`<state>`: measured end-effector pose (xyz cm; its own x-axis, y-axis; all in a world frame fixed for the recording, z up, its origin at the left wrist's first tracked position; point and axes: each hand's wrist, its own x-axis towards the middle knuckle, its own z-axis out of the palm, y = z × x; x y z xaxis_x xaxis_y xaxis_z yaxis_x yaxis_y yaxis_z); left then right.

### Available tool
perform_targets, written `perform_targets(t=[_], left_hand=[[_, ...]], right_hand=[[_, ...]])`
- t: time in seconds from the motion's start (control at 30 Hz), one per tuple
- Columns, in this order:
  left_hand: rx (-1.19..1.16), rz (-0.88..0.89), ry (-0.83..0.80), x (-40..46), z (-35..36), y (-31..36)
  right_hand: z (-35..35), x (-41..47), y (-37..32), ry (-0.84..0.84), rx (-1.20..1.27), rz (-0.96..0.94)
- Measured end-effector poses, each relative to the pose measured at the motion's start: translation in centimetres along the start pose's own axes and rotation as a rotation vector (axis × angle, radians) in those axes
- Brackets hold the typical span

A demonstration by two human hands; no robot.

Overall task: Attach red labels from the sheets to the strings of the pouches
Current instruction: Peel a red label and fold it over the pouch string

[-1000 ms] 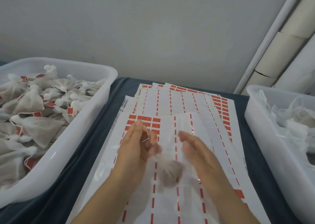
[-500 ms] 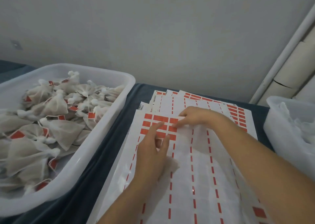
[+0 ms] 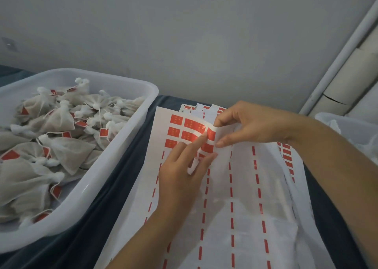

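Observation:
A stack of white label sheets (image 3: 243, 189) lies on the dark cloth in front of me, with a block of red labels (image 3: 177, 120) left at the top sheet's far left corner. My right hand (image 3: 251, 125) pinches one red label (image 3: 211, 134) between thumb and forefinger, and the label curls up off the sheet. My left hand (image 3: 180, 178) rests flat on the sheet just below it, fingers straight, the index fingertip touching the sheet beside the lifted label. No pouch shows under either hand.
A white bin (image 3: 114, 166) on the left holds several mesh pouches (image 3: 67, 152) with red labels on their strings. A second white bin (image 3: 345, 123) with unlabelled pouches sits at the right edge. Behind it stand a white pipe (image 3: 337, 58) and cardboard tubes (image 3: 356, 74).
My right hand went from hovering near me to the red block at the far end and now lifts one label. My left hand, which held a pouch, now lies flat on the sheet.

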<state>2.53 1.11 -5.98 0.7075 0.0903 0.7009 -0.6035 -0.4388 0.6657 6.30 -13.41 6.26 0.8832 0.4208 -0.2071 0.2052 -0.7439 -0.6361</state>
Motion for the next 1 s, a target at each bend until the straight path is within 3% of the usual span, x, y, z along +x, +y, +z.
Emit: perform_targets(t=[0.23,0.4,1.0], left_hand=[[0.063,0.141,0.073,0.2,-0.9,0.3],[0.022,0.111,0.02,0.3,-1.4,0.2],[-0.144,-0.029,0.047,0.3,-1.3,0.3]], right_hand=[[0.6,-0.7,-1.6,0.015,-0.066,-0.083],[0.4,-0.8,-2.1,-0.054,-0.07,-0.041],[1.3,-0.9,-2.1,0.066,-0.026,-0.091]])
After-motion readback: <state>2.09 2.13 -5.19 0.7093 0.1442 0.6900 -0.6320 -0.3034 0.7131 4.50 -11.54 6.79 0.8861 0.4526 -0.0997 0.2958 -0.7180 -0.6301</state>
